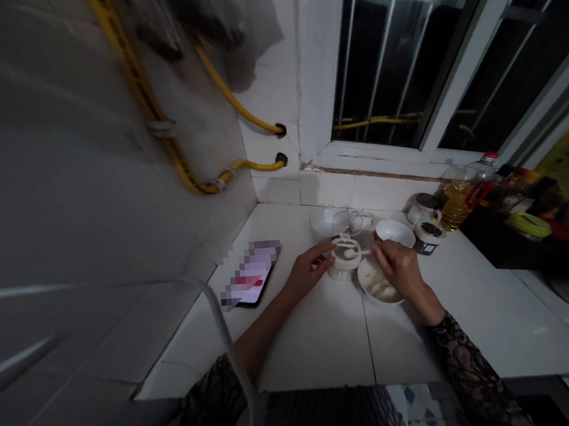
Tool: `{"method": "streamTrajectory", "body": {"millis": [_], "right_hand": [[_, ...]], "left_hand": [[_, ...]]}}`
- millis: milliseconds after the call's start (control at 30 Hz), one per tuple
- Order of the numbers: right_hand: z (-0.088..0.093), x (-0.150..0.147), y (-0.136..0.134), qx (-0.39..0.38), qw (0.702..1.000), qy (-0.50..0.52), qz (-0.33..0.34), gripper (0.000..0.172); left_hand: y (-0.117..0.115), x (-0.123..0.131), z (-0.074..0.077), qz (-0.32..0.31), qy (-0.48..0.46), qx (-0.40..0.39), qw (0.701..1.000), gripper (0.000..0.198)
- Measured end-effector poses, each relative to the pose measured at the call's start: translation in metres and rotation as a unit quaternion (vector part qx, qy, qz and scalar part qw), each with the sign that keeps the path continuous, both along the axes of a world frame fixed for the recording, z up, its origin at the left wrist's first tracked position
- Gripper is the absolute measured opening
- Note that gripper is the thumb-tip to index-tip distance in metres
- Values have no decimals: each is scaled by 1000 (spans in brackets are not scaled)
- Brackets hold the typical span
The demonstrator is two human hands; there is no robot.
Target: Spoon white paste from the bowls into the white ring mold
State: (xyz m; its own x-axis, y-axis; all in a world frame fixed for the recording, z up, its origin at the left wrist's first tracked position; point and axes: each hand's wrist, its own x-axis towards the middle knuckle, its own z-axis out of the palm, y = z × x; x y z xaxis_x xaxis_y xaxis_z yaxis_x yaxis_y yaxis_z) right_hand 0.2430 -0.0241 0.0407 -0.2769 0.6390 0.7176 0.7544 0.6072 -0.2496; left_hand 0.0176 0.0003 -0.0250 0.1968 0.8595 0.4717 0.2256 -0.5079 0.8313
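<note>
My left hand (309, 271) grips the left side of a round white plastic mould (345, 253) above the white tile counter (319, 341). A small pale dough ball (349, 254) lies in the mould's middle. My right hand (398, 270) pinches the mould's thin right arm with its fingertips. Just below that hand, a white plate (380, 291) holds several pale dough pieces. A white bowl (392, 233) stands just beyond my right fingers. A small white cylindrical part (341, 273) sits under the mould.
A white bowl (323, 224) and a clear glass item (349, 221) stand behind the mould. To the left lies a phone (252, 274) with a blurred screen. On the right are small jars (429, 236) and a cooking oil bottle (465, 195). Yellow gas hoses (170, 143) run along the wall.
</note>
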Motion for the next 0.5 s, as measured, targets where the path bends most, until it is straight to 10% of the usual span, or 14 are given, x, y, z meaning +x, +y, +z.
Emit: {"method": "streamTrajectory", "body": {"millis": [200,500], "right_hand": [[4,4,-3,78,993,-91,18,31],[5,49,8,-213,958,192,-25,50]], "left_hand": [[0,0,-2,-4,-6,-3,1000,32],[0,0,-1,-1,-12,-14,1000,32]]}}
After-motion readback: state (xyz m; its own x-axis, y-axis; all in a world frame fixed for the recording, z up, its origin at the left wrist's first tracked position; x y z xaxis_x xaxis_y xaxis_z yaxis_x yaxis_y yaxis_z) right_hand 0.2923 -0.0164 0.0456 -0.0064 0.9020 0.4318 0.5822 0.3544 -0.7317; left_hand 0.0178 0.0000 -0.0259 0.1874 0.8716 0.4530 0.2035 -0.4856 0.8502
